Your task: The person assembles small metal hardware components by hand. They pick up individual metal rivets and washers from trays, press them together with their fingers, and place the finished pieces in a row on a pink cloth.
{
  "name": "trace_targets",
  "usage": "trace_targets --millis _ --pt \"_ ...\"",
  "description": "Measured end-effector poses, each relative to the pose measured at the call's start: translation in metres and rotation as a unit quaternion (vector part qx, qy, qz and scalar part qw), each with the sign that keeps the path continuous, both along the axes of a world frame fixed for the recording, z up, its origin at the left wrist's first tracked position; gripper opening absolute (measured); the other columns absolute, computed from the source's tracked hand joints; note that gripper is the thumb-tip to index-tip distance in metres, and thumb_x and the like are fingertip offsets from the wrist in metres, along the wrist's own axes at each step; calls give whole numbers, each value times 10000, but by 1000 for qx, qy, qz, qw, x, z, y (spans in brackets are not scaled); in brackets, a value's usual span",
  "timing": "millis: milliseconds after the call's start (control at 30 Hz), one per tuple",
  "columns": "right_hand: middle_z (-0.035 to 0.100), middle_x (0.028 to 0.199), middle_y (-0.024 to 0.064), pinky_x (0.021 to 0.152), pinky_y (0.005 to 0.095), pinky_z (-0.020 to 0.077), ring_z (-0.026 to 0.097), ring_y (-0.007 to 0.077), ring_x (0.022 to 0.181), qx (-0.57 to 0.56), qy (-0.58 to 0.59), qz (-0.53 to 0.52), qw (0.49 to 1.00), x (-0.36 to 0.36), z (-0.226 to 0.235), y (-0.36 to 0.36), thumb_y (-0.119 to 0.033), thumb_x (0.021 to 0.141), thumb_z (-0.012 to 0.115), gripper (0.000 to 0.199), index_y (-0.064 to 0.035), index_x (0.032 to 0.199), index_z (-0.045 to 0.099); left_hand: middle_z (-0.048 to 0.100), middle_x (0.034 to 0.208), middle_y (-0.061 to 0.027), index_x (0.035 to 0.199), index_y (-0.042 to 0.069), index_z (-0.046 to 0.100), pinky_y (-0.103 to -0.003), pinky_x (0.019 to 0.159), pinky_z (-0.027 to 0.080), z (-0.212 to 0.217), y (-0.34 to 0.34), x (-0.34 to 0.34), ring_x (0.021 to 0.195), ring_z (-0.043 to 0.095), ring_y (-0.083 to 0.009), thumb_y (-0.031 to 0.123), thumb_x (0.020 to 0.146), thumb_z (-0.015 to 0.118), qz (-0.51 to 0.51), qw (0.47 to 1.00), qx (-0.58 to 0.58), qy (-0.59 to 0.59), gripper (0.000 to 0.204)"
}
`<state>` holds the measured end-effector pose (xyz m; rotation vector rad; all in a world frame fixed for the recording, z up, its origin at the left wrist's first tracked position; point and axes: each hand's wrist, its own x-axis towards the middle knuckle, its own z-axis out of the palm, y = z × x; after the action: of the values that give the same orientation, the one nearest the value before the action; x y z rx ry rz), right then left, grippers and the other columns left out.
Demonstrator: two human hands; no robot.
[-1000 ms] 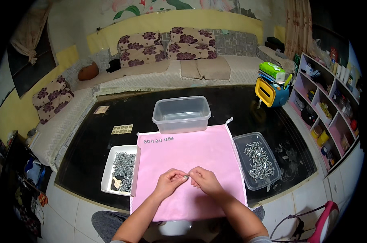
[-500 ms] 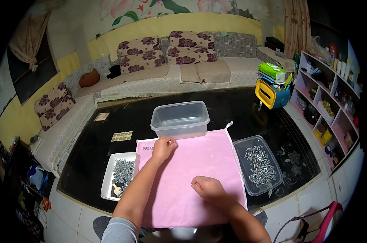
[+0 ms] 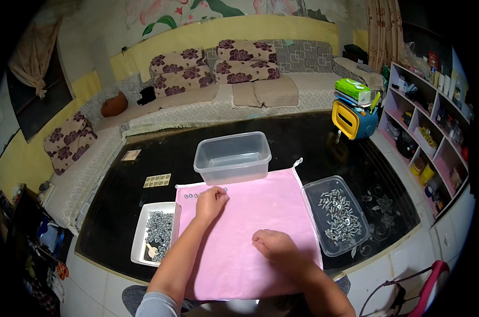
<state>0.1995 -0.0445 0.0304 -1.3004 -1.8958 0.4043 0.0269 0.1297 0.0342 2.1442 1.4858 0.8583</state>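
Left hand (image 3: 212, 202) and right hand (image 3: 275, 246) bare; plain light-grey sleeve (image 3: 157, 305) stopped short of left forearm (image 3: 186, 245), trousers (image 3: 133, 296) were darker grey.

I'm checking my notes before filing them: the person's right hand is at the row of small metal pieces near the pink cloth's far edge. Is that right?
Not quite: in the head view, the left hand, not the right hand, is at the row of small metal pieces near the pink cloth's far edge.

Black table (image 3: 297, 140), pink cloth (image 3: 250, 214), clear tub (image 3: 234, 175), white tray (image 3: 140, 232)
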Motion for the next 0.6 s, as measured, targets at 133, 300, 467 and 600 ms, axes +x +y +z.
trace_targets --millis 133,300,467,600 --pt "570 741 137 656 393 456 560 311 715 6 36 -104 994 37 15 3 -106 761 546 86 -45 818 568 582 650 -102 837 46 641 -313 589 457 -3 -53 -3 600 564 -210 203 707 660 -81 995 -55 -7 204" --pt "581 775 142 635 358 464 572 299 708 6 9 -322 947 89 36 -10 -30 698 586 104 -19 800 575 572 718 -62 889 26 639 -241 573 443 -9 -100 -20 617 525 -115 125 715 679 -122 992 -34 -24 203" --pt "570 897 172 792 393 433 539 329 887 -19 -57 -438 897 129 22 -24 -25 666 630 193 -5 854 592 513 675 -28 831 36 649 -220 545 418 -25 -116 -28 577 471 -95 50 712 668 -112 987 0 -112 122" --pt "574 912 175 802 392 437 542 330 904 -71 -98 -458 881 142 8 -30 -48 647 659 242 -5 878 598 513 675 -24 822 37 649 -212 539 407 -24 -117 -24 578 468 -86 49 718 659 -117 986 -17 -116 104"
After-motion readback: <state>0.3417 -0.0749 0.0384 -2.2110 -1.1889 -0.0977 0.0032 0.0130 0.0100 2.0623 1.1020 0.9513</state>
